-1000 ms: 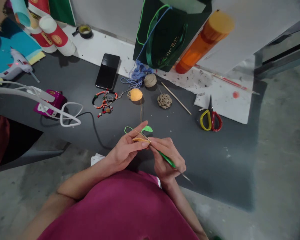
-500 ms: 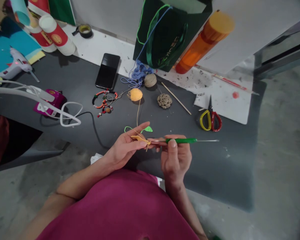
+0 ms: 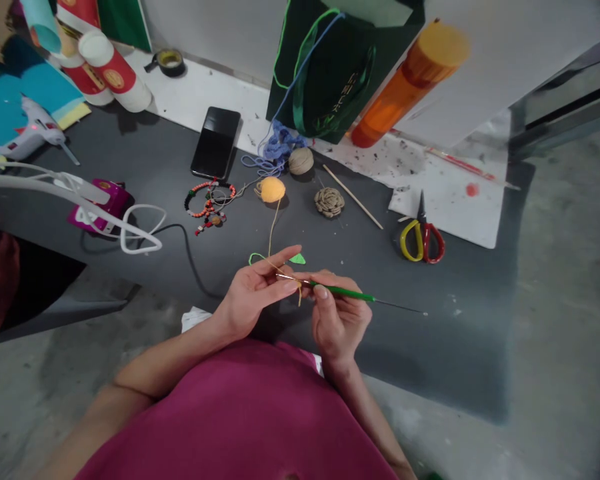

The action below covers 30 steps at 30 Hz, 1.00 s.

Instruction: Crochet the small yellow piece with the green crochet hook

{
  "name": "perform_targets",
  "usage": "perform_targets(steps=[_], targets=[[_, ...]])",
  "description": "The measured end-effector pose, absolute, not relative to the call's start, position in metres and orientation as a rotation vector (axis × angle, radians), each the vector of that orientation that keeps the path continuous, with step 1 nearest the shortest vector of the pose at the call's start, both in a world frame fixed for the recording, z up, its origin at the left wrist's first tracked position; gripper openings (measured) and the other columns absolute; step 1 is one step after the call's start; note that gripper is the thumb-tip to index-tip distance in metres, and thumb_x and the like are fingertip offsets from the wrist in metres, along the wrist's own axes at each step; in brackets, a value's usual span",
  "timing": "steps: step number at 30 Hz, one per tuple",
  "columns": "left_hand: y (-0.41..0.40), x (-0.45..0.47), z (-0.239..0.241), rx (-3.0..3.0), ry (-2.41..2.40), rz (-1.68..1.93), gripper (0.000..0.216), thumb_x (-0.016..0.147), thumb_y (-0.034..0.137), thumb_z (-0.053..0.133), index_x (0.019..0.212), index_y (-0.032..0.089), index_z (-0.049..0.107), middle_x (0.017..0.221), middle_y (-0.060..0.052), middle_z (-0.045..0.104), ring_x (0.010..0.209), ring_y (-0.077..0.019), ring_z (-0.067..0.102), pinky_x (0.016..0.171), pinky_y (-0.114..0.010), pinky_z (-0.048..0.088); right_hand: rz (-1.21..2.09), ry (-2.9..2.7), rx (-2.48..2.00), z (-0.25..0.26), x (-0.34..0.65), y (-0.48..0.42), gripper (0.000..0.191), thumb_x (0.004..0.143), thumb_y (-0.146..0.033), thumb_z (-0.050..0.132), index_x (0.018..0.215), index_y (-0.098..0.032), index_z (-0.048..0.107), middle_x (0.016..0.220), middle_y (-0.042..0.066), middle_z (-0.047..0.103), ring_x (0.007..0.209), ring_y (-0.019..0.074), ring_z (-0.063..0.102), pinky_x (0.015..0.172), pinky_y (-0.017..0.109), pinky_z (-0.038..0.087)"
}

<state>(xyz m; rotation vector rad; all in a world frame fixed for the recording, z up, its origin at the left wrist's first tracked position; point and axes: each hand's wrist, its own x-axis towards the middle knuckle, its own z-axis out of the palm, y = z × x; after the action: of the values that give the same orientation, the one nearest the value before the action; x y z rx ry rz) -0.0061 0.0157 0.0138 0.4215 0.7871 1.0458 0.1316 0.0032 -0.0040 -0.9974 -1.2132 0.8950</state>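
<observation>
Your left hand [image 3: 257,290] and right hand [image 3: 337,313] work at the centre of the view, over the near edge of the dark grey worktop [image 3: 420,347] and just above your maroon shirt [image 3: 240,417]. Left grip: clenched, thumb and fingertips pinching a fine yellow thread [image 3: 300,293]. Right grip: clenched, thumb and fingers grasping the green handle of a slim crochet hook [image 3: 343,292]. Its metal tip points to 9 o'clock into the left fingertips, and its thin dark end points to 4 o'clock. The thread runs up at 12 o'clock to an orange yarn ball [image 3: 273,190] on the worktop. A small green leaf [image 3: 297,259] and a green thread loop [image 3: 254,259] lie just past your left fingers, at 12 and 11 o'clock.

Around the hands, on the worktop: a tan twine ball [image 3: 301,161] and a coiled jute piece [image 3: 329,202] at 12 o'clock, beside a wooden skewer [image 3: 353,197]; red-and-yellow scissors [image 3: 423,233] at 2 o'clock; beaded bracelets [image 3: 209,199] and a black phone [image 3: 215,143] at 11 o'clock; a hot glue gun [image 3: 33,123] at 10 o'clock, near a white cable [image 3: 80,193]. An orange bottle [image 3: 410,83] lies at 1 o'clock.
</observation>
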Motion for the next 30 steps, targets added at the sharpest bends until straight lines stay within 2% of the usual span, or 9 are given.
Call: perform_targets(steps=[4,6,12,18,21,26,30], targets=[[0.017,-0.007,0.013,0.336,0.83,1.065,0.053,0.067,0.022,0.093,0.118,0.025,0.078,0.078,0.003,0.071,0.075,-0.0101,0.065,0.084,-0.028,0.052,0.57,-1.547,-0.981,0.001,0.135,0.005,0.031,0.089,-0.008,0.068,0.111,-0.029,0.076,0.104,0.004,0.084,0.087,0.0201,0.079,0.072,0.035,0.062],[0.018,-0.008,0.014,0.28,0.814,1.04,0.051,0.065,0.021,0.093,0.115,0.025,0.08,0.073,0.005,0.07,0.072,-0.0083,0.063,0.08,-0.025,0.051,0.493,-1.579,-0.992,-0.001,0.134,0.004,0.033,0.088,-0.008,0.07,0.111,-0.03,0.077,0.104,0.004,0.084,0.087,0.0202,0.079,0.072,0.036,0.062],[0.02,-0.011,0.015,0.28,0.754,0.924,0.052,0.065,0.019,0.093,0.114,0.026,0.08,0.071,0.004,0.071,0.068,-0.0083,0.063,0.08,-0.027,0.049,0.787,-1.17,-1.106,-0.014,0.128,-0.003,0.015,0.093,-0.02,0.065,0.097,-0.028,0.077,0.084,0.0,0.08,0.076,0.0169,0.075,0.068,0.033,0.061],[0.02,-0.014,0.01,0.352,0.754,0.922,0.055,0.071,0.021,0.089,0.124,0.024,0.075,0.066,0.004,0.066,0.088,-0.0178,0.069,0.096,-0.039,0.048,0.71,-1.141,-1.231,-0.013,0.135,-0.006,0.009,0.095,-0.025,0.063,0.096,-0.023,0.072,0.078,-0.001,0.074,0.056,0.0108,0.066,0.053,0.025,0.055],[0.02,-0.016,0.009,0.382,0.725,0.905,0.055,0.072,0.021,0.088,0.126,0.024,0.075,0.067,0.003,0.065,0.088,-0.0189,0.069,0.099,-0.043,0.047,0.744,-1.146,-1.202,-0.008,0.138,-0.004,0.008,0.097,-0.025,0.06,0.097,-0.023,0.068,0.079,-0.001,0.073,0.054,0.0103,0.067,0.051,0.024,0.054],[0.021,-0.017,0.01,0.385,0.691,0.845,0.05,0.069,0.024,0.09,0.118,0.026,0.079,0.069,0.004,0.066,0.07,-0.0118,0.062,0.092,-0.035,0.049,0.949,-1.086,-1.119,-0.003,0.142,0.003,0.01,0.1,-0.03,0.055,0.098,-0.025,0.063,0.072,-0.003,0.072,0.054,0.0122,0.069,0.048,0.024,0.052],[0.021,-0.017,0.011,0.393,0.661,0.808,0.05,0.066,0.028,0.091,0.114,0.024,0.081,0.077,-0.001,0.073,0.074,-0.0144,0.064,0.081,-0.031,0.049,1.144,-1.069,-1.068,-0.003,0.145,0.007,0.015,0.102,-0.036,0.049,0.1,-0.025,0.059,0.062,-0.004,0.071,0.047,0.0141,0.067,0.048,0.026,0.052]])
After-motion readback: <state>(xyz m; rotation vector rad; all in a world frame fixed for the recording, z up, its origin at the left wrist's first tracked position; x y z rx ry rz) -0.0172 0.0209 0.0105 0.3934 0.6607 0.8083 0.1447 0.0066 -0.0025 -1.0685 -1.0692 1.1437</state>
